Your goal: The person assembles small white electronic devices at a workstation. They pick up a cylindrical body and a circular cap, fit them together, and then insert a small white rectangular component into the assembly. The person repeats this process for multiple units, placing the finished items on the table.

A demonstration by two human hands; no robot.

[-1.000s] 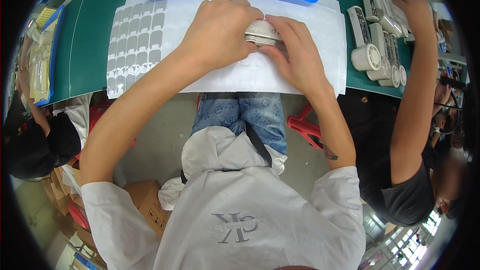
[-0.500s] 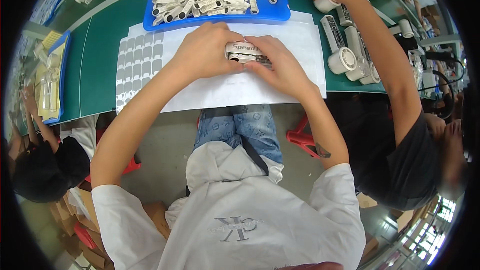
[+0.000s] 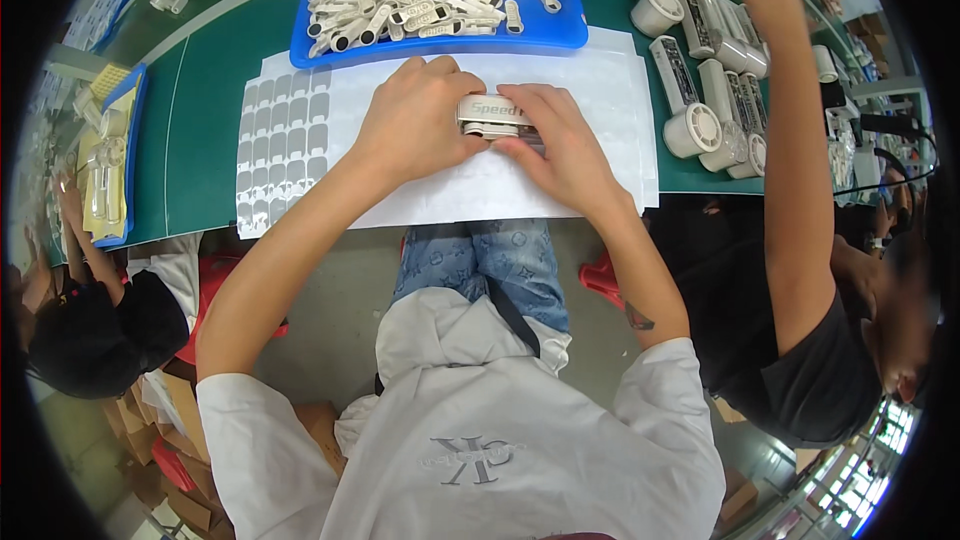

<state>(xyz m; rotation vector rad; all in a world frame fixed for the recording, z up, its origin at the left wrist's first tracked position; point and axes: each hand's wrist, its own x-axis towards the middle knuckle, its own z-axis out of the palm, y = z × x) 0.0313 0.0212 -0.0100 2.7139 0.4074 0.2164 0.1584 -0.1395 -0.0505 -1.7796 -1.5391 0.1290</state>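
Between my two hands is a white plastic housing (image 3: 490,108) with grey lettering along its upper face. A small white plastic piece (image 3: 490,130) with a dark end sits against its near side. My left hand (image 3: 418,120) grips the left end, fingers curled behind and thumb in front. The fingers of my right hand (image 3: 560,140) wrap over the right end and hide part of it. Both hands rest above white paper sheets (image 3: 420,198). Rows of grey stickers (image 3: 290,135) cover the sheet's left part.
Beyond my hands stands a blue tray (image 3: 555,35) heaped with small white plastic pieces (image 3: 420,0). Several white devices with round ends (image 3: 692,130) lie on the green table at right. A co-worker's arm (image 3: 800,130) reaches over there. Another blue tray (image 3: 132,160) is far left.
The housing has tilted a little in my hands, showing more of its lettered face. The co-worker's hand at right has moved rightward, off the white devices.
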